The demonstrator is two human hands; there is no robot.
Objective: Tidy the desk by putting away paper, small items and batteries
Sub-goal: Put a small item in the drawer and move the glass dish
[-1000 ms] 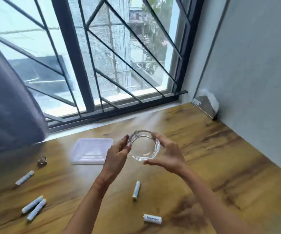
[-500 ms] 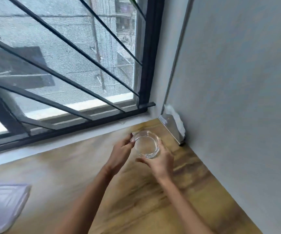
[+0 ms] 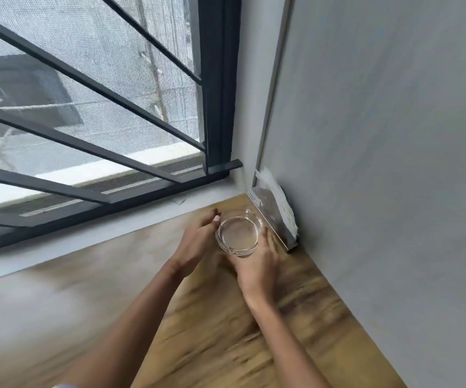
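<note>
Dish (image 3: 237, 236) right of centre, between hands, just beside holder (image 3: 275, 217) in desk (image 3: 212, 331) corner. Left hand (image 3: 198, 242) grips left rim; right hand (image 3: 258, 268) cups lower side, nearer holder. Dish-desk contact unclear.

The glass dish (image 3: 237, 236) is sitting between the two hands at the far right corner of the desk (image 3: 226, 331); whether it is touching the desk I can't tell. The left hand (image 3: 198, 242) is gripping its left side and the right hand (image 3: 260, 264) its near right side. Just right of the dish, a paper holder (image 3: 276, 217) is standing against the wall (image 3: 380, 163). The sill (image 3: 114, 233) and window (image 3: 86, 107) are running behind the desk.
</note>
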